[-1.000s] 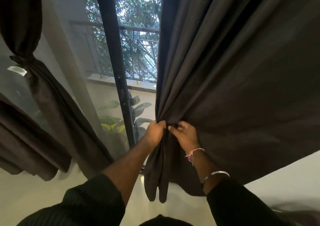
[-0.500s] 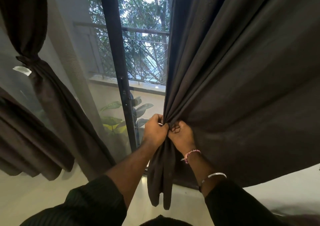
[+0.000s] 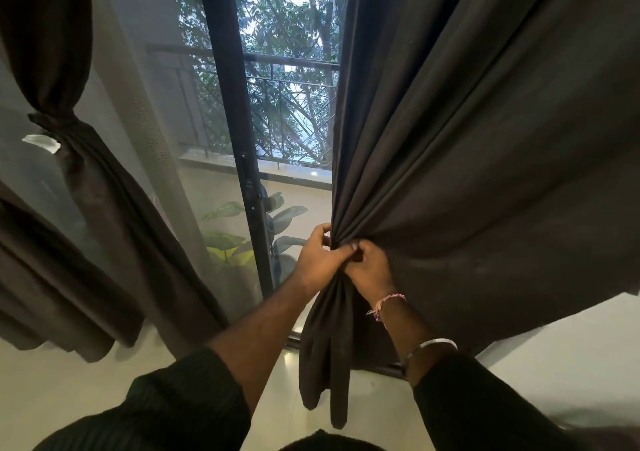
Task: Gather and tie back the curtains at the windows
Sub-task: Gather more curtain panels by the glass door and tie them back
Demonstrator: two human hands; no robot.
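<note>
Glass balcony door [image 3: 294, 111] behind; both hands grip dark curtain [image 3: 485, 173].

Single head view, looking forward-down, close on hands at window

A home room: dark curtains [image 3: 485, 139], balcony door [image 3: 239, 139], potted plant [image 3: 249, 229].

Directly right of the hands, the dark brown fabric curtain [image 3: 485, 173] is spreading wide, blocking any passage that way. Above and left of them, the black vertical window frame bar [image 3: 235, 121] and its glass are barring reach outward. Farther left, a tied dark curtain [image 3: 79, 159] is hanging, with open air lying between.
</note>
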